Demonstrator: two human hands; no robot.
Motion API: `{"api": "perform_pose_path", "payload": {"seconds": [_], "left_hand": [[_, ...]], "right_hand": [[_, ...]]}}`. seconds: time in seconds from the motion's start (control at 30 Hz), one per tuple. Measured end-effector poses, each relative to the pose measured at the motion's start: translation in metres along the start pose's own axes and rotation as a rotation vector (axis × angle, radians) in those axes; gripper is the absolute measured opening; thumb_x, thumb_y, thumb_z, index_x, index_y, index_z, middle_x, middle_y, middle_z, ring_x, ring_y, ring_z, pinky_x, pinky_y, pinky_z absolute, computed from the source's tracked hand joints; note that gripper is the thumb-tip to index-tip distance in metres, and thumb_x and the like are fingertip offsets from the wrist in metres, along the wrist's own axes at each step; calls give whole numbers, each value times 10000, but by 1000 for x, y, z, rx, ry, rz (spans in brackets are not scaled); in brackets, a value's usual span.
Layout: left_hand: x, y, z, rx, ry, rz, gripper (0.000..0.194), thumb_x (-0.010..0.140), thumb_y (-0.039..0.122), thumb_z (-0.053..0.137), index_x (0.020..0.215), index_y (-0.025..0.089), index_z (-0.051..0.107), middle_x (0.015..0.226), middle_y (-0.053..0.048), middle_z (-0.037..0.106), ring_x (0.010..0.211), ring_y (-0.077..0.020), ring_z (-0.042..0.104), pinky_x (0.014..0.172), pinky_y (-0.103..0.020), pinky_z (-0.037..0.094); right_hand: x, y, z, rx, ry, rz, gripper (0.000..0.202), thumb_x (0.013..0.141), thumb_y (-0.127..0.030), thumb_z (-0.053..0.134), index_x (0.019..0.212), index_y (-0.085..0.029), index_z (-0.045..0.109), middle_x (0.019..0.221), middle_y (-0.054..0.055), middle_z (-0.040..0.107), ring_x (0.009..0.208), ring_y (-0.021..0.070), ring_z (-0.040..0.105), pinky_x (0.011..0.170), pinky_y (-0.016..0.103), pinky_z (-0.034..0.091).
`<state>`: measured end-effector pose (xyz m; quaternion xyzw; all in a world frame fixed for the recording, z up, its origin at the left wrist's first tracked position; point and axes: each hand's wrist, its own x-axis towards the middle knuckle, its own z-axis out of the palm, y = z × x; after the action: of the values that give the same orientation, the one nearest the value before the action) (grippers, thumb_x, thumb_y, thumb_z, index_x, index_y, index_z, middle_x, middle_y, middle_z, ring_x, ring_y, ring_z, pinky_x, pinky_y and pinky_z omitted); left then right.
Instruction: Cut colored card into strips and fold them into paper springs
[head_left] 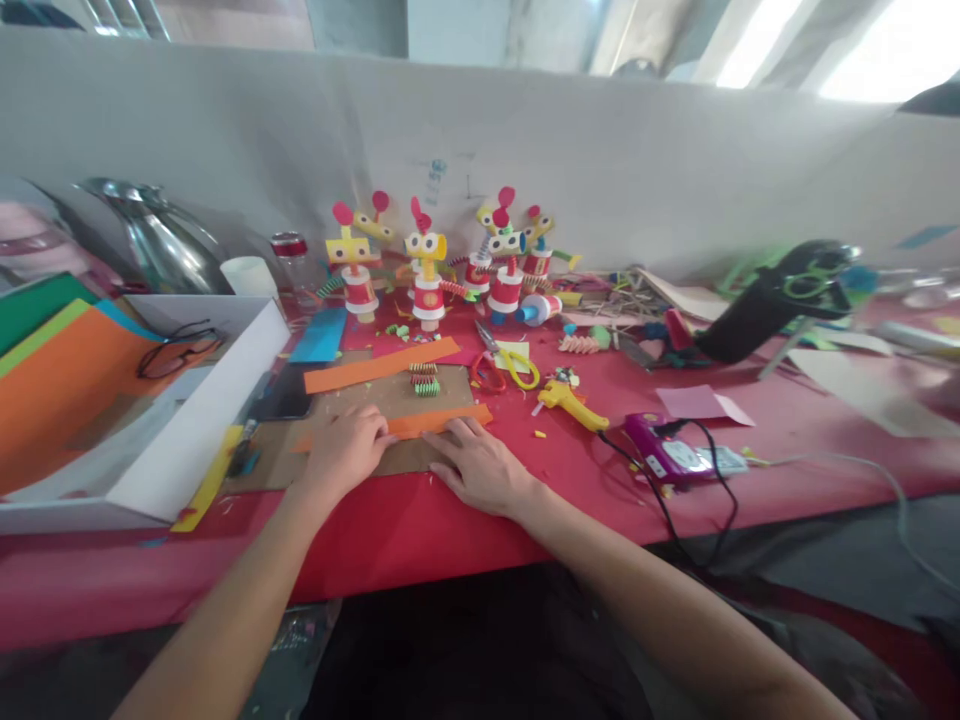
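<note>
An orange paper strip (pixel 420 424) lies across a brown cardboard sheet (pixel 405 460) near the table's front. My left hand (pixel 346 447) is closed on the strip's left part, its fingers curled and the thumb pointing right. Toward the strip's right end, my right hand (pixel 480 468) rests with fingers spread and lying flat on paper and cardboard. Just beyond sit small folded paper springs (pixel 425 380), and behind them a second orange strip (pixel 382 366) lies slantwise. Red-and-yellow scissors (pixel 504 362) lie to the right with blades partly apart.
Several paper-cup figures (pixel 429 270) stand along the wall. A yellow glue gun (pixel 571 402) and purple power socket (pixel 667 450) with black cord lie right. A white box (pixel 202 430) holding coloured paper and glasses (pixel 180 350) stands left. A black holder (pixel 772 305) leans back right.
</note>
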<state>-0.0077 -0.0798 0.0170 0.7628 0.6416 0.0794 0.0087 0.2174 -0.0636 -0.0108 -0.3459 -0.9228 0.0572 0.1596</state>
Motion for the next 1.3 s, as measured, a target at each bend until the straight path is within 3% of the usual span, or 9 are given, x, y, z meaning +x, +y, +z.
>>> {"api": "perform_pose_path", "payload": {"seconds": [0.4, 0.67, 0.77, 0.87, 0.93, 1.0, 1.03, 1.13, 1.3], "left_hand": [[-31, -58, 9, -29, 115, -140, 292, 879, 412, 486, 729, 205, 627, 958, -54, 630, 884, -236, 542, 816, -368, 401], [-40, -83, 20, -83, 197, -200, 356, 862, 443, 526, 608, 194, 532, 771, -64, 563, 808, -217, 561, 793, -338, 435], [-44, -66, 15, 30, 210, -274, 327, 885, 405, 503, 662, 179, 577, 787, -91, 587, 849, -248, 578, 788, -364, 452], [-48, -30, 13, 228, 334, -323, 265, 912, 279, 439, 945, 144, 665, 1060, -162, 638, 1042, -331, 559, 857, -463, 441], [-49, -4, 18, 185, 329, -106, 343, 926, 188, 372, 1130, 158, 646, 1260, -139, 609, 1162, -294, 533, 964, -450, 413], [-50, 16, 26, 88, 246, 79, 372, 947, 277, 394, 1232, 176, 612, 1318, -101, 604, 1231, -251, 518, 1074, -427, 351], [-51, 23, 29, 62, 225, 88, 412, 950, 347, 406, 1285, 183, 580, 1345, -94, 589, 1264, -252, 500, 1100, -439, 327], [-53, 34, 36, 34, 191, 17, 517, 946, 464, 382, 1385, 212, 490, 1403, -82, 536, 1321, -263, 456, 1141, -504, 252], [-62, 39, 30, 70, 131, -140, 560, 943, 533, 324, 1416, 261, 446, 1492, -82, 418, 1386, -286, 365, 1144, -619, 130]], "right_hand": [[-1, -2, 4, -4, 11, 29, 470, 963, -410, 418, 1373, -200, 511, 1217, 126, 524, 1155, 256, 464, 1024, 411, 424], [-2, -2, 2, 0, -4, 42, 474, 961, -413, 414, 1376, -205, 509, 1241, 120, 520, 1162, 255, 455, 1018, 399, 422], [0, -6, -2, 4, -23, 60, 470, 951, -397, 427, 1371, -204, 514, 1225, 121, 519, 1153, 254, 452, 1010, 393, 420], [4, -14, -8, -11, -64, 100, 478, 922, -394, 475, 1376, -246, 510, 1199, 121, 512, 1113, 262, 460, 969, 409, 431], [7, -19, -11, -27, -93, 118, 492, 909, -403, 495, 1386, -285, 495, 1197, 123, 503, 1096, 271, 460, 937, 422, 436], [9, -23, -13, -42, -106, 131, 501, 905, -415, 497, 1392, -297, 485, 1217, 130, 490, 1101, 282, 455, 922, 428, 432], [10, -25, -13, -47, -107, 137, 504, 905, -427, 496, 1392, -298, 484, 1228, 134, 482, 1106, 287, 451, 919, 428, 428], [11, -26, -10, -75, -100, 148, 511, 906, -479, 482, 1395, -330, 476, 1234, 138, 472, 1102, 297, 449, 912, 435, 418], [12, -29, -5, -136, -92, 154, 513, 912, -518, 458, 1406, -379, 450, 1218, 138, 475, 1096, 307, 443, 920, 440, 397]]}}
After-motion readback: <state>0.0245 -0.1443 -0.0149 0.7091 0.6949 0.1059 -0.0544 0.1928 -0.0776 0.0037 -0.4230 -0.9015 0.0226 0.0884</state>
